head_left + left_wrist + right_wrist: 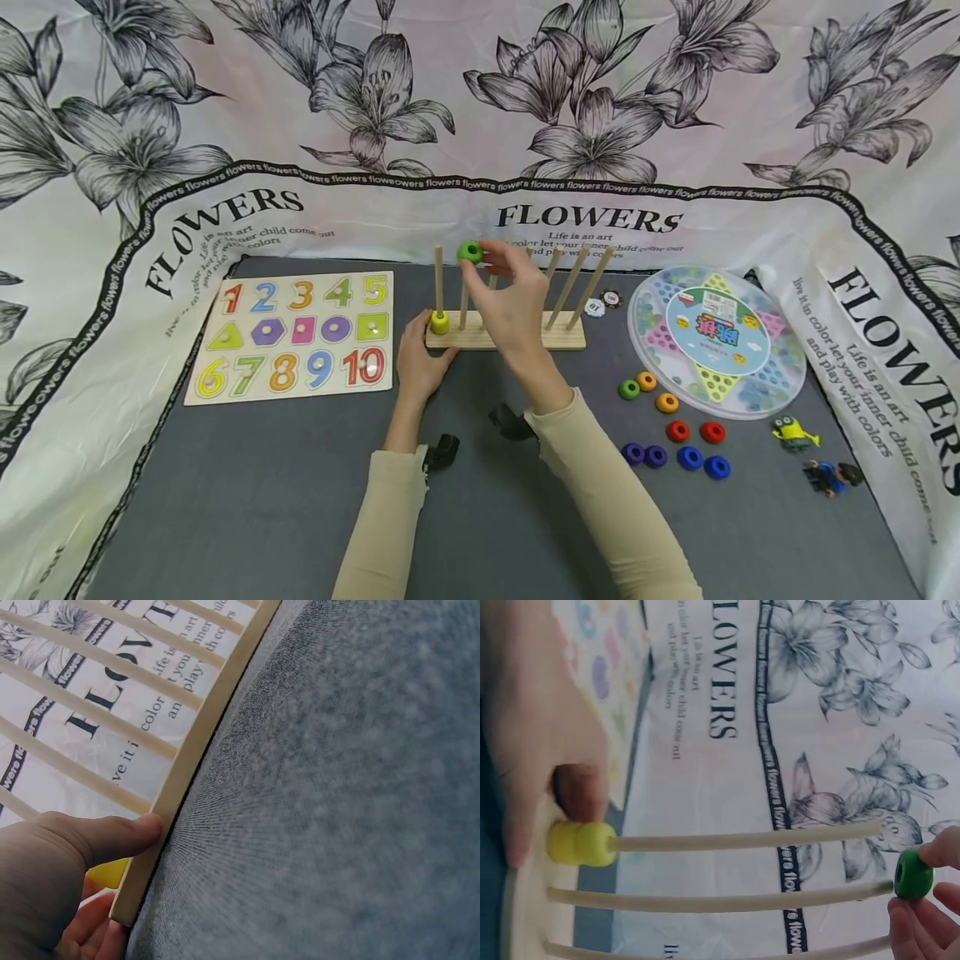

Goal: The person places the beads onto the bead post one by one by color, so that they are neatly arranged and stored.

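Observation:
A wooden base (517, 337) with several upright pegs stands on the grey mat. My left hand (422, 357) grips its left end, thumb on the front edge (142, 829) of the base (196, 746). Two yellow rings (439, 322) sit at the foot of the leftmost peg, and they show again as yellow rings (581, 844) in the right wrist view. My right hand (491, 260) pinches a green ring (469, 252) at the tip of the second peg. That green ring (913, 874) sits between my fingertips (922, 919), level with the peg's end.
A number puzzle board (296, 333) lies to the left. A round checkers box (716, 337) lies to the right, with loose coloured rings (675, 433) in front of it. Two small toy figures (792, 432) and two chips (603, 304) lie nearby. Flowered cloth (600, 125) surrounds the mat.

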Action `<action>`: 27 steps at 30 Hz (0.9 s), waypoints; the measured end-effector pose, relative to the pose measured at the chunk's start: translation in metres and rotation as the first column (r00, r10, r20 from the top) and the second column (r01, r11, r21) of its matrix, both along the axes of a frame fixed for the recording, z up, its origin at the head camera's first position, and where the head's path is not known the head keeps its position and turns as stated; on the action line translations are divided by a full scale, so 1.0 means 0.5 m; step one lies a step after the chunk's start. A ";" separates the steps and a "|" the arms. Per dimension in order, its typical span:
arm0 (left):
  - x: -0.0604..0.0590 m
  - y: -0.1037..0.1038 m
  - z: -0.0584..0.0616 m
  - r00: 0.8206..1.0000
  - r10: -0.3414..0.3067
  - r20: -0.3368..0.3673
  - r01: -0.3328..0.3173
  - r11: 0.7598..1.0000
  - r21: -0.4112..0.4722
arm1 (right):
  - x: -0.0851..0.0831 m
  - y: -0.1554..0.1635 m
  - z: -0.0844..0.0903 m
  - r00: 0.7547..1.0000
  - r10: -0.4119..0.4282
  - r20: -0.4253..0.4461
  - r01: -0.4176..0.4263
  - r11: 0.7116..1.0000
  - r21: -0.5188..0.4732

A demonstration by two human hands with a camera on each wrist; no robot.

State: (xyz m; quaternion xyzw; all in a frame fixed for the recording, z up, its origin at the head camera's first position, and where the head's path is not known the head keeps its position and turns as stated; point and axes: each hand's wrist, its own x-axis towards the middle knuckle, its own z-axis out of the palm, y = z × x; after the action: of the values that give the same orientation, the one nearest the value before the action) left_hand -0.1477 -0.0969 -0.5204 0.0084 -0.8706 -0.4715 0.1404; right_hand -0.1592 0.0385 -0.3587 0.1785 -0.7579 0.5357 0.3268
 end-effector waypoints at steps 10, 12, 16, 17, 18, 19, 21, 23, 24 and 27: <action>0.001 -0.002 0.003 1.000 -0.002 0.005 0.002 1.000 -0.008 | -0.009 -0.021 0.008 0.986 -0.148 -0.072 0.155 0.981 0.113; 0.000 -0.003 0.003 1.000 -0.004 0.007 0.004 1.000 -0.005 | -0.010 -0.029 0.006 0.984 -0.170 -0.056 0.175 0.977 0.125; -0.002 -0.005 0.002 1.000 -0.003 0.010 0.003 1.000 -0.001 | -0.010 -0.041 -0.004 0.983 -0.182 0.006 0.179 0.973 0.147; -0.002 -0.005 0.002 1.000 -0.002 0.010 0.002 1.000 0.000 | -0.009 -0.043 -0.008 0.983 -0.184 0.019 0.179 0.972 0.154; -0.001 -0.005 0.001 1.000 -0.002 0.011 0.002 1.000 0.001 | -0.007 -0.044 -0.013 0.983 -0.182 0.029 0.175 0.972 0.159; -0.001 -0.005 0.000 1.000 -0.003 0.010 0.003 1.000 0.001 | -0.006 -0.045 -0.018 0.982 -0.185 0.036 0.177 0.970 0.164; 0.000 -0.005 -0.001 1.000 -0.005 0.006 0.005 1.000 -0.001 | -0.002 -0.045 -0.033 0.982 -0.184 0.051 0.174 0.971 0.164; -0.001 -0.005 -0.002 1.000 -0.005 -0.004 0.005 1.000 -0.003 | 0.002 -0.046 -0.051 0.981 -0.183 0.060 0.171 0.971 0.165; -0.001 -0.005 -0.002 1.000 -0.005 -0.008 0.005 1.000 -0.004 | 0.003 -0.046 -0.061 0.981 -0.182 0.063 0.170 0.972 0.164; -0.002 -0.005 -0.002 1.000 -0.005 -0.011 0.005 1.000 -0.013 | 0.006 -0.049 -0.097 0.979 -0.188 0.080 0.174 0.971 0.162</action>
State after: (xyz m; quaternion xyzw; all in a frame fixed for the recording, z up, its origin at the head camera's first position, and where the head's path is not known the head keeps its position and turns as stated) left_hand -0.1486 -0.0994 -0.5215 0.0026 -0.8729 -0.4661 0.1443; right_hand -0.1559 0.0142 -0.4073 0.1079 -0.8248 0.4512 0.3232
